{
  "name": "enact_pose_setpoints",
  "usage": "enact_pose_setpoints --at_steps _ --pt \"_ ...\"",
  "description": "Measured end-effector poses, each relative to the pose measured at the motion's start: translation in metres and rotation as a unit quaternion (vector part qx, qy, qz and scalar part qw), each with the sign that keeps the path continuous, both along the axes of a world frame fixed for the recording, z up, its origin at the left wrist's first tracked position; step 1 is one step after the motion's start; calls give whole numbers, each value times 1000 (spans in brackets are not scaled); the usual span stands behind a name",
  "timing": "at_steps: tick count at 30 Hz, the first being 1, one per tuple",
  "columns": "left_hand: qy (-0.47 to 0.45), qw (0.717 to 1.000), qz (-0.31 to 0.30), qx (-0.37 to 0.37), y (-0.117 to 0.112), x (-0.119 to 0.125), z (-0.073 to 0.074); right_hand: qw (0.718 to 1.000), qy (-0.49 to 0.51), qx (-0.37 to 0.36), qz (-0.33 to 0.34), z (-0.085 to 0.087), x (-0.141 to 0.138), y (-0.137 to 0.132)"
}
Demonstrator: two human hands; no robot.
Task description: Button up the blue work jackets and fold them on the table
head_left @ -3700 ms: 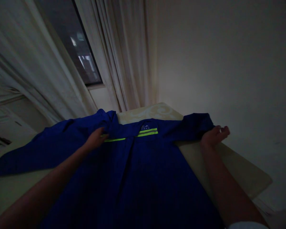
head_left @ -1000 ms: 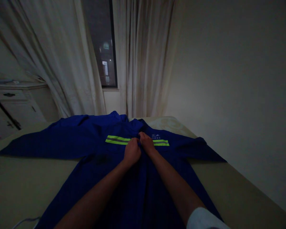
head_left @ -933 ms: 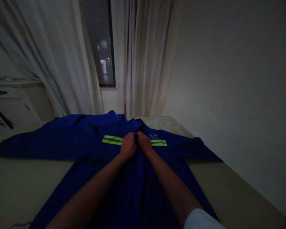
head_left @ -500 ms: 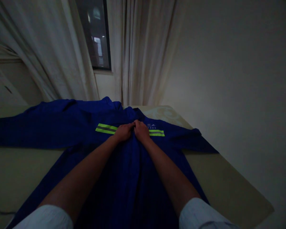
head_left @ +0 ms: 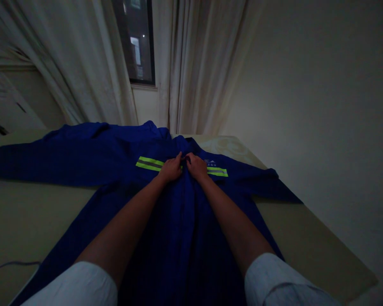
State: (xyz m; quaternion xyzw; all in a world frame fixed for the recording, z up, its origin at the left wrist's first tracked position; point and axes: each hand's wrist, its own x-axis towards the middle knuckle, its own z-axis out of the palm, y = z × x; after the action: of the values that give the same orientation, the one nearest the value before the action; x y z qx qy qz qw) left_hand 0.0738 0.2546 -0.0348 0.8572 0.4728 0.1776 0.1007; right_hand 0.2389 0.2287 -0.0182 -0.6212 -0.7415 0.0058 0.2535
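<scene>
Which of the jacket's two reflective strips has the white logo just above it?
The right strip, by the right hand: the logo sits above it, while the left strip shows none.

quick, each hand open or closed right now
Left hand: curled at the blue jacket, grip cannot be told.
Right hand: curled at the jacket's front, grip cannot be told.
</scene>
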Motion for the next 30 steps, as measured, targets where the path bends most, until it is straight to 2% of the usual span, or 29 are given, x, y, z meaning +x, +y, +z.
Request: enact_pose_setpoints --at_steps 5,17,30 --pt "5 1000 -3 11 -1 -1 1 1000 0 3 26 0 0 0" --pt "-8 999 -23 25 -3 -1 5 998 -56 -21 -19 5 -7 -6" --pt "3 1000 -19 20 -10 0 13 999 -18 -10 35 0 -4 -1"
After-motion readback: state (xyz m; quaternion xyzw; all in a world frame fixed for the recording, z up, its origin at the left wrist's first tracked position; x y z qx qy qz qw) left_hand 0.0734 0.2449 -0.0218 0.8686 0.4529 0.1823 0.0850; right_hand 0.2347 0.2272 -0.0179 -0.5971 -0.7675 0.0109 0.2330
